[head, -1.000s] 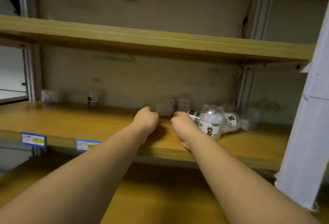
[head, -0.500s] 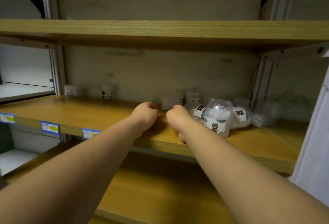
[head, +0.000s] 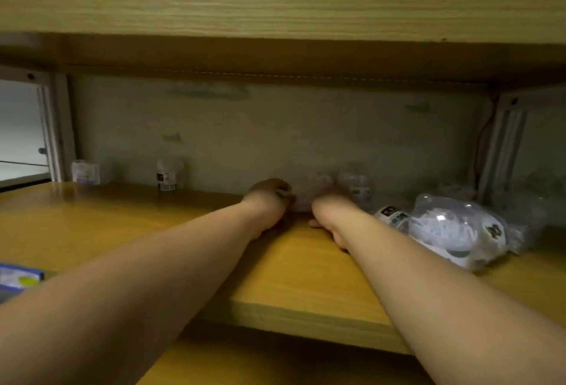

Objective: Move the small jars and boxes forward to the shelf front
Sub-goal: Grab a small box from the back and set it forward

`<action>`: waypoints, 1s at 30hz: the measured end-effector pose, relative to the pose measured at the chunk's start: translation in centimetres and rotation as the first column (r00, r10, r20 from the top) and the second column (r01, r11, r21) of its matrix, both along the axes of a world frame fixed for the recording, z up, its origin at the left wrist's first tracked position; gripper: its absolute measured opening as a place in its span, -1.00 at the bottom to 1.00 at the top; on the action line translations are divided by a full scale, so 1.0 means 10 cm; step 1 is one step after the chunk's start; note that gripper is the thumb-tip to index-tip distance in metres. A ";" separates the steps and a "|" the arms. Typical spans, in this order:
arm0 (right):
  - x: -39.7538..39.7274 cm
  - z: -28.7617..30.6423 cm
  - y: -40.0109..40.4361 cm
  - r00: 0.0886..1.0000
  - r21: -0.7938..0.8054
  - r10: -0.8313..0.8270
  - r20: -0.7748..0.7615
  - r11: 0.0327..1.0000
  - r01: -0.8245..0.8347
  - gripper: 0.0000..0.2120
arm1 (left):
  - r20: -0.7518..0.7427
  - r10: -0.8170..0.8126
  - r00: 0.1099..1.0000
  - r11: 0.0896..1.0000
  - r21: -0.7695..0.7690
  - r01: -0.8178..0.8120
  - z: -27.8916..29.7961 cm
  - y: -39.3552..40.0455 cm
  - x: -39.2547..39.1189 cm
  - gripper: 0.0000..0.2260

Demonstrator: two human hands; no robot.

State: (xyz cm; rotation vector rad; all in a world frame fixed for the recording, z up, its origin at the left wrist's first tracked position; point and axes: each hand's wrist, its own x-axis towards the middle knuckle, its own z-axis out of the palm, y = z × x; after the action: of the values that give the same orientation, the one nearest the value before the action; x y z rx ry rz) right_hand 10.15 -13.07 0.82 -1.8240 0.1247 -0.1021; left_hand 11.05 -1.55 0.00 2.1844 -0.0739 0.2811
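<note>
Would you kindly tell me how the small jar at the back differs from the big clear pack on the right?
The small jar stands upright against the back wall; the clear pack lies on its side, nearer the shelf front. The jar is far smaller. Both are clear with labels, and neither hand touches them.

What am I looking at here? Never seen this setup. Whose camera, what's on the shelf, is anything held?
No machine: a person wearing a head camera that looks forward and down, so both bare arms reach away from the viewer. The left hand and right hand are deep on a wooden shelf, near its back wall. A blurry clear jar sits between them; the fingers are hidden, so a grip can't be confirmed. Also at the back: a small box, a small jar and another jar. To the right lies a pile of clear packs. A price tag is at far left.
</note>
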 end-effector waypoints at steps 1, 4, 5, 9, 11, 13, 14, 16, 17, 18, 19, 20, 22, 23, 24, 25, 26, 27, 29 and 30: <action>0.06 -0.05 -0.01 1.000 0.015 -0.026 0.004 1.000 0.026 -0.67 | -0.005 -0.017 1.000 1.000 -0.026 0.017 -0.03 0.03 0.04 -0.74; 0.20 -0.15 0.00 0.991 0.114 -0.088 0.099 0.990 0.077 -0.69 | 0.032 -0.041 0.999 0.988 -0.146 0.045 -0.08 0.08 0.15 -0.82; 0.27 -0.17 -0.02 0.983 0.109 -0.128 0.130 0.987 0.114 -0.60 | 0.028 -0.036 0.999 0.976 -0.215 0.041 -0.06 0.08 0.17 -0.83; 0.40 -0.26 -0.11 0.958 0.121 -0.203 0.202 0.976 0.181 -0.60 | -0.036 -0.028 0.999 0.875 -0.484 0.007 -0.02 0.07 0.21 -0.82; 0.34 -0.22 -0.08 0.957 0.124 -0.188 0.221 0.979 0.164 -0.66 | 0.024 0.011 1.000 0.863 -0.505 0.003 -0.03 0.07 0.21 -0.80; 0.30 -0.19 -0.05 0.957 0.123 -0.158 0.243 0.984 0.131 -0.73 | 0.043 0.034 0.999 0.847 -0.532 -0.006 -0.06 0.10 0.24 -0.66; 0.28 -0.18 -0.05 0.958 0.107 -0.143 0.248 0.987 0.120 -0.75 | 0.023 0.022 1.000 0.842 -0.539 -0.006 -0.08 0.11 0.26 -0.61; 0.28 -0.20 -0.08 0.961 0.046 -0.112 0.254 0.994 0.104 -0.64 | -0.025 0.000 1.000 0.840 -0.542 -0.013 -0.11 0.11 0.31 -0.57; 0.28 -0.21 -0.10 0.958 0.002 -0.096 0.269 0.995 0.099 -0.60 | -0.038 -0.015 0.999 0.840 -0.542 -0.008 -0.12 0.11 0.32 -0.58; 0.27 -0.22 -0.11 0.954 -0.039 -0.081 0.290 0.995 0.096 -0.59 | -0.037 -0.022 0.999 0.843 -0.538 -0.001 -0.12 0.10 0.34 -0.61; 0.27 -0.23 -0.13 0.951 -0.089 -0.070 0.300 0.991 0.101 -0.60 | -0.027 -0.017 0.999 0.844 -0.536 0.000 -0.12 0.10 0.34 -0.64; 0.25 -0.24 -0.14 0.947 -0.120 -0.070 0.313 0.986 0.112 -0.63 | -0.020 -0.009 1.000 0.848 -0.530 -0.003 -0.12 0.10 0.33 -0.65; 0.24 -0.25 -0.16 0.937 -0.165 -0.091 0.336 0.974 0.154 -0.66 | -0.003 0.012 1.000 0.844 -0.537 -0.012 -0.12 0.08 0.30 -0.66; 0.18 -0.23 -0.14 0.931 -0.184 -0.107 0.350 0.966 0.180 -0.67 | 0.000 0.015 1.000 0.844 -0.536 -0.013 -0.12 0.08 0.28 -0.67; 0.13 -0.21 -0.12 0.925 -0.202 -0.115 0.362 0.959 0.198 -0.68 | 0.003 0.016 1.000 0.846 -0.533 -0.012 -0.11 0.08 0.25 -0.70; 0.10 -0.20 -0.10 0.919 -0.218 -0.122 0.375 0.952 0.216 -0.70 | 0.007 0.022 1.000 0.849 -0.528 -0.015 -0.10 0.09 0.24 -0.74; 0.06 -0.19 -0.08 0.913 -0.237 -0.125 0.389 0.944 0.230 -0.73 | 0.003 0.030 1.000 0.858 -0.513 -0.024 -0.08 0.10 0.20 -0.79; -0.03 -0.16 -0.04 0.910 -0.253 -0.126 0.394 0.937 0.240 -0.72 | -0.011 0.043 0.999 0.859 -0.510 -0.043 -0.05 0.10 0.12 -0.84; -0.22 -0.08 0.01 0.902 -0.260 -0.112 0.417 0.936 0.236 -0.65 | 0.001 0.089 0.996 0.836 -0.544 -0.074 0.02 0.09 -0.08 -0.85; -0.32 -0.05 0.01 0.898 -0.266 -0.103 0.427 0.935 0.234 -0.63 | 0.004 0.102 0.995 0.814 -0.575 -0.081 0.05 0.08 -0.18 -0.84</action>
State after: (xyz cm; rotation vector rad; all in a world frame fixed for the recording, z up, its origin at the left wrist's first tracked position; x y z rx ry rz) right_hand 6.98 -12.95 0.33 -2.0624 -0.0300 -0.6581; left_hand 9.27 -0.79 0.47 1.5769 0.0905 0.3457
